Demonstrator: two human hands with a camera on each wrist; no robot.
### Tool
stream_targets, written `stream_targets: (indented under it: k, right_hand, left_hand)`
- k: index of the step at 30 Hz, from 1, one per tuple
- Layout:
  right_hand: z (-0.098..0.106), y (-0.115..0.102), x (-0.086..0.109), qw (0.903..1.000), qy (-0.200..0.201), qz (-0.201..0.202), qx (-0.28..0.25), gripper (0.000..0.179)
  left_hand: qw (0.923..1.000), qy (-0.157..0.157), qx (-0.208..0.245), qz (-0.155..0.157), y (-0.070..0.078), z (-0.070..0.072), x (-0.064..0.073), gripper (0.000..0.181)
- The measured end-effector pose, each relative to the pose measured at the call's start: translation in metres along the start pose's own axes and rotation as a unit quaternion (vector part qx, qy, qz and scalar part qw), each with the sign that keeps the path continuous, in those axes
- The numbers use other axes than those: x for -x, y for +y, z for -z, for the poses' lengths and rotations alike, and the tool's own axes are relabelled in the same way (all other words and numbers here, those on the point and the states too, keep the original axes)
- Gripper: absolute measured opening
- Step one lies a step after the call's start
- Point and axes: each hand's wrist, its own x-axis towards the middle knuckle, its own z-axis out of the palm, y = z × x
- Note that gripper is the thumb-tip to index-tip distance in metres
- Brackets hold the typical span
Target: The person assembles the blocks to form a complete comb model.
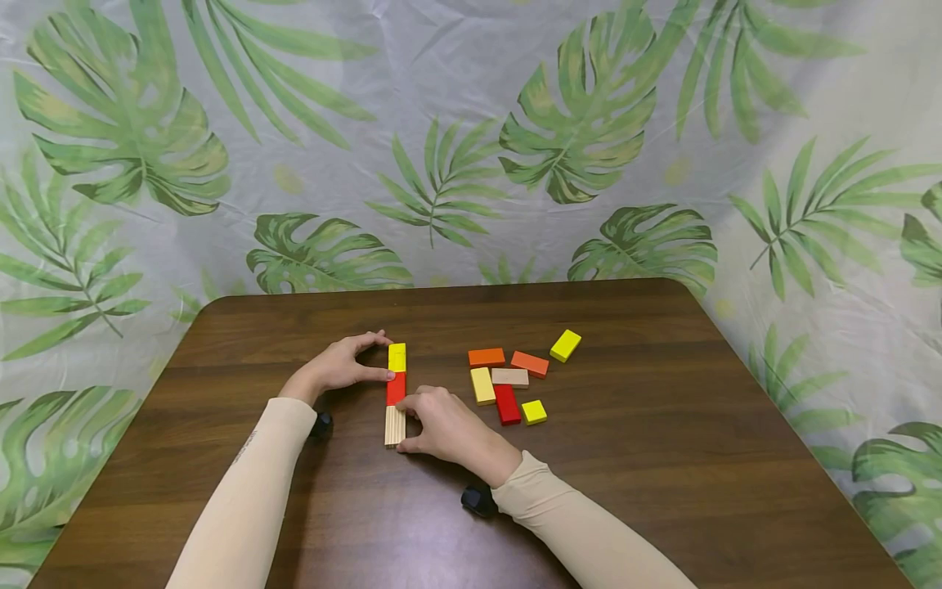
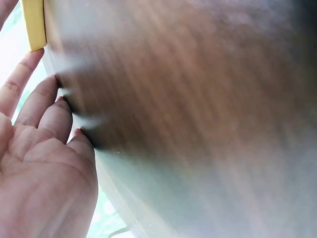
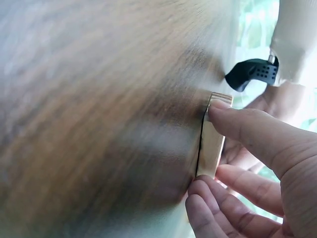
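Observation:
A straight row of blocks lies on the table: a yellow block at the far end, a red block in the middle and a striped wooden block nearest me. My left hand holds the yellow block, index finger at its far end and thumb by the seam with the red one. In the left wrist view a fingertip touches the end of a yellow block. My right hand grips the striped block, thumb at its near end, index finger by the red seam. The right wrist view shows the wooden block between thumb and fingers.
Right of the row lie loose blocks: two orange blocks, a pale yellow one, a pinkish wooden one, a dark red one and two bright yellow ones. A leaf-patterned cloth hangs behind the brown table.

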Motion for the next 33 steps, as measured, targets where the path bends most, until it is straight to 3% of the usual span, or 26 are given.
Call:
stream_targets:
  k: [25, 33]
  right_hand:
    - [-0.001, 0.001, -0.002, 0.9999, -0.008, -0.010, -0.011, 0.053]
    - [0.000, 0.003, -0.002, 0.9998, -0.008, -0.011, -0.014, 0.054]
  left_hand:
    - [0.9999, 0.015, 0.000, 0.002, 0.002, -0.002, 0.006, 0.074]
    - [0.9991, 0.015, -0.021, -0.033, 0.008, 0.001, 0.026, 0.074]
